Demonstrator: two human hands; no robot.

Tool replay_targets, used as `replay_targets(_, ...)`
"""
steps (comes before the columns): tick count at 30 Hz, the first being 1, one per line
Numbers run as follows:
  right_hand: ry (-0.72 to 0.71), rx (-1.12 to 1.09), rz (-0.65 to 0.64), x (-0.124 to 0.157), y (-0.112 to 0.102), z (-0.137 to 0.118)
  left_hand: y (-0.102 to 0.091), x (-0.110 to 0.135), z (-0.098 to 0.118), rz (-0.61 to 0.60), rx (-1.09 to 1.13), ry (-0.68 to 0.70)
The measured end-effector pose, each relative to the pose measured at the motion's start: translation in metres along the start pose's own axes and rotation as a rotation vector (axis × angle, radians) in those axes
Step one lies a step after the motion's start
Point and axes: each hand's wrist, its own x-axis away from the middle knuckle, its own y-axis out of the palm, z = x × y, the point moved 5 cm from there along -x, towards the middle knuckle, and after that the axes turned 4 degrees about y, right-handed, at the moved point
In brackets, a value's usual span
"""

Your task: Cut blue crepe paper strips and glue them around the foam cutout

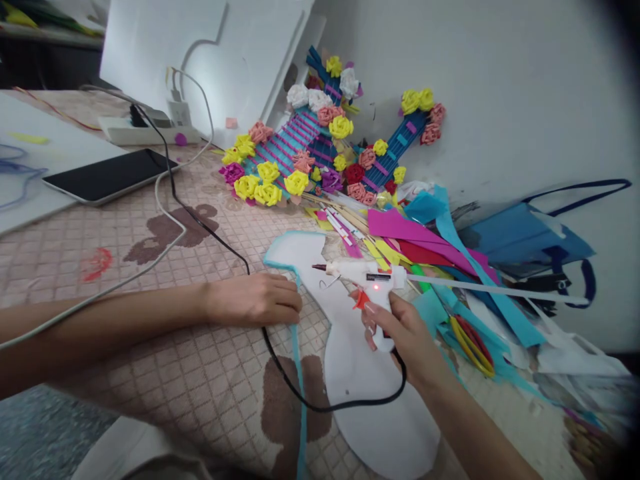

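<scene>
A white hot glue gun [381, 300] with a lit red light is gripped in my right hand [411, 335], fingers around its handle near the red trigger. Its dark nozzle points left, above a white guitar-like cut-out [363, 383] lying on the table. A long white glue stick [480, 287] sticks out of its back. My left hand [263, 299] rests on the table left of the cut-out, fingers curled down onto a light-blue paper strip [302, 433]. This strip borders the cut-out's top edge and trails toward me. The left fingertips are partly hidden.
Decorated blue pieces with paper flowers [295, 150] stand at the back. Paper scraps [425, 240] and scissors [471, 347] crowd the right side. A black cord [330, 407] loops across the cut-out to the gun. A tablet [107, 175] and power strip [145, 131] lie left.
</scene>
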Motion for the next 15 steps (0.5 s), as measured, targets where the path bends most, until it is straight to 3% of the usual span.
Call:
replay_targets(6,-0.145,0.483,0.075,0.004,0.0,-0.027,-0.001,0.003,0.001,-0.039,0.013,-0.021)
replay_targets(15,-0.282,0.721,-0.042,0.009,0.017,-0.039,-0.001,0.002,0.003,-0.035,0.03,-0.009)
